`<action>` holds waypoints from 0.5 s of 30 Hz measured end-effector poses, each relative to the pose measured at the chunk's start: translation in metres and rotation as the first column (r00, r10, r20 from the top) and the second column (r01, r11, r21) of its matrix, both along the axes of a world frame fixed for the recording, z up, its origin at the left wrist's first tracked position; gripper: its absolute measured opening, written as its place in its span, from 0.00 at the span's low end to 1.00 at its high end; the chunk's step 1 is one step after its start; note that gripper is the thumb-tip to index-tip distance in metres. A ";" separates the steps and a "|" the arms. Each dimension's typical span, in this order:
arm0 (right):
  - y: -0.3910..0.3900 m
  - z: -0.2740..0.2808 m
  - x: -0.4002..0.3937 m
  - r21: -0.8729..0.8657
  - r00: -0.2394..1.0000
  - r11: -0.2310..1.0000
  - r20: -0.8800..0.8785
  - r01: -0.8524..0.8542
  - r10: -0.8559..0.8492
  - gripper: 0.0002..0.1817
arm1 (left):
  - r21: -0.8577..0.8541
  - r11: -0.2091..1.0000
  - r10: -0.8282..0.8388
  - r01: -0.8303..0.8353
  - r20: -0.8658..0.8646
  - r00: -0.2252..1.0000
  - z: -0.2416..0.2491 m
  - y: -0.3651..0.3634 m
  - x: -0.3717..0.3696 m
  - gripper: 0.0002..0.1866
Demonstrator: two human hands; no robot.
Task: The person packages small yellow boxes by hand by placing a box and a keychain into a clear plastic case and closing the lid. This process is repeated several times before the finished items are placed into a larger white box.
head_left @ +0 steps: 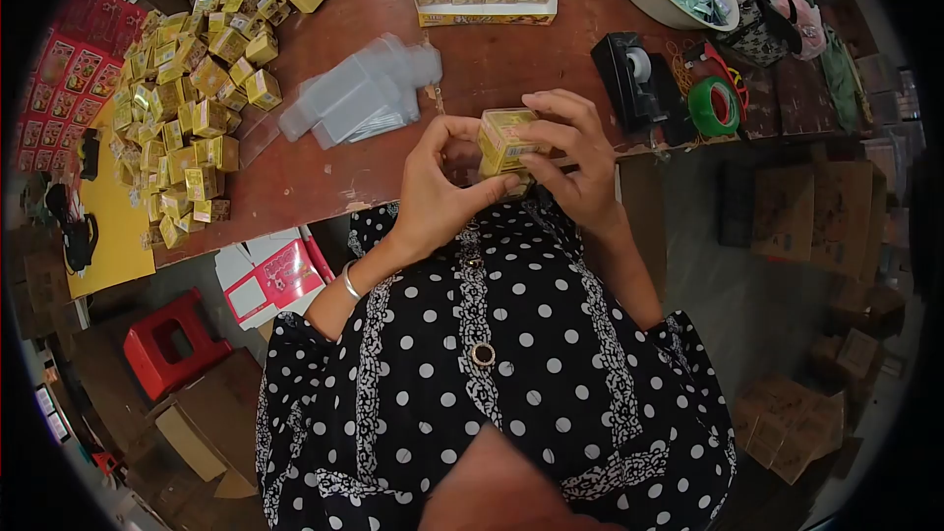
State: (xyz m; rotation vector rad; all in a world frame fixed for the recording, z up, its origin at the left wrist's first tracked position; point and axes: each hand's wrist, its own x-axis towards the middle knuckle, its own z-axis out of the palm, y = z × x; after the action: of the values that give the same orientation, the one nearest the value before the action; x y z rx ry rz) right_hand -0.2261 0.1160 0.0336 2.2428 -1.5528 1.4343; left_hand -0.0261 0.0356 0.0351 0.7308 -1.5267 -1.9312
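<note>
Small yellow printed boxes (505,135), seemingly two stacked one above the other, are held over the table's front edge, close to my body. My left hand (441,187) wraps their left side, thumb across the lower front. On the right, my right hand (574,152) grips the upper box, its fingers curled over the top and side. The lower box is largely hidden by my fingers. Beyond my left hand, clear plastic sleeves (366,88) lie in a loose, overlapping pile on the table.
A heap of similar yellow boxes (187,108) covers the table's left side. A display tray (487,18) of boxes stands at the back. To the right are a black tape dispenser (629,88), green tape roll (713,106) and basin of sachets (644,5). A red stool (167,344) is below left.
</note>
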 end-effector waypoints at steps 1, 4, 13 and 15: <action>-0.001 0.000 0.000 0.130 0.993 0.990 0.115 -0.050 0.035 0.26 | -0.001 1.000 0.005 -0.005 -0.003 1.000 -0.001 0.000 0.000 0.29; -0.006 0.003 -0.003 0.282 0.865 0.932 0.498 -0.228 0.061 0.31 | -0.171 0.980 0.088 -0.101 -0.084 0.993 -0.002 -0.004 0.000 0.28; -0.052 0.035 -0.037 0.679 0.723 0.469 0.681 -0.565 -0.115 0.42 | -0.948 0.299 0.039 -0.106 -0.099 0.994 -0.004 -0.032 0.005 0.27; -0.061 0.039 -0.031 0.663 0.686 0.485 0.709 -0.571 -0.163 0.36 | -0.956 0.276 0.032 -0.096 -0.091 0.995 -0.003 -0.034 0.006 0.27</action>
State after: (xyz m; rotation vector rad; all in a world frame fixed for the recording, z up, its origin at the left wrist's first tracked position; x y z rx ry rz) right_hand -0.2575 0.0546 0.0726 2.5454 -2.8860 2.1054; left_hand -0.0200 0.0015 0.0321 0.1280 -2.1661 -0.5713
